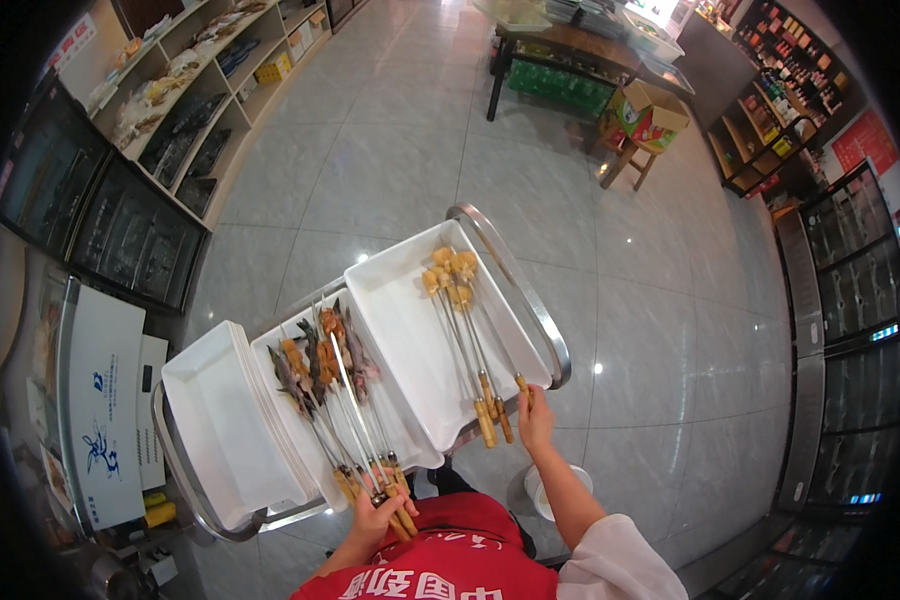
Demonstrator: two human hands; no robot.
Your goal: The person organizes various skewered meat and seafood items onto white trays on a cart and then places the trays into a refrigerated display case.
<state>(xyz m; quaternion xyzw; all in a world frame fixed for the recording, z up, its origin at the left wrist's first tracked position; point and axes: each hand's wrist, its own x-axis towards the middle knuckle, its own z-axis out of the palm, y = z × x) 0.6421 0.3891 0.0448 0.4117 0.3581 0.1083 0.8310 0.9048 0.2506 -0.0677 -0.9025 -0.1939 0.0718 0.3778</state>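
My left hand (375,517) is closed around the wooden handles of metal skewers (356,420), whose rods point up over the middle white tray (397,420). Pieces of brown meat (332,324) and dark whole fish (292,379) lie around the far ends of the rods; which ones belong to the held skewers is unclear. At the near right corner of the larger white tray (382,300), my right hand (536,420) grips the wooden handle of a single skewer (523,382). Several skewers with yellow-brown balls (454,274) rest in that tray, their handles overhanging its near edge.
A metal cart rail (529,296) borders the trays. Stacked white trays (217,405) stand at the left end. Below my right forearm is a white bucket (544,491). Shelving (195,82) and a chest freezer (109,405) line the left; glass-door refrigerators (855,322) line the right. A stool (631,161) holds a carton (649,112).
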